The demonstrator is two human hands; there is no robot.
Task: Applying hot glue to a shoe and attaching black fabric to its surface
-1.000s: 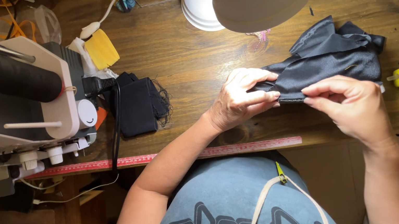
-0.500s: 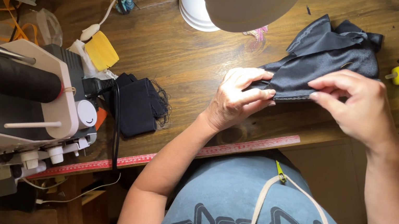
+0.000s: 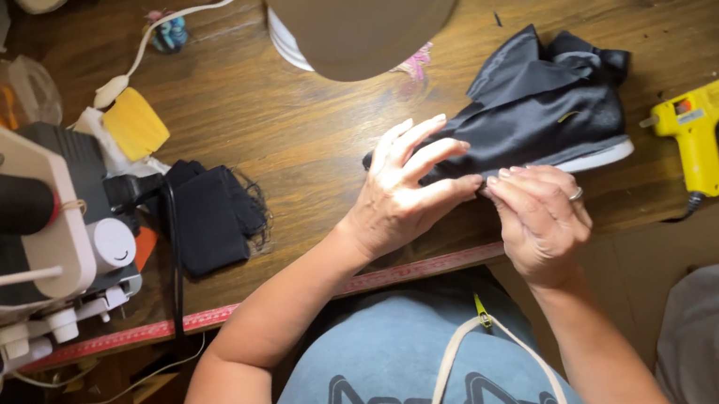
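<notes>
A piece of shiny black fabric [image 3: 539, 115] lies bunched on the wooden table [image 3: 295, 126], with a thin white edge showing under its right side. My left hand [image 3: 404, 190] pinches the fabric's near left edge, its fingers spread. My right hand [image 3: 539, 218], with a ring on one finger, grips the same edge right beside it, so that the fingertips of both hands nearly touch. The fabric's far end rests on the table.
A yellow glue gun [image 3: 698, 129] lies to the right. A white sewing machine [image 3: 3, 234] stands at the left, with a small black fabric piece [image 3: 210, 218] and a yellow pad [image 3: 134, 123] beside it. A red measuring tape [image 3: 170, 328] runs along the table's front edge. A lamp shade [image 3: 351, 1] hangs overhead.
My right hand has slid left along the fabric's edge until it meets my left hand. The fabric sits lower on the table.
</notes>
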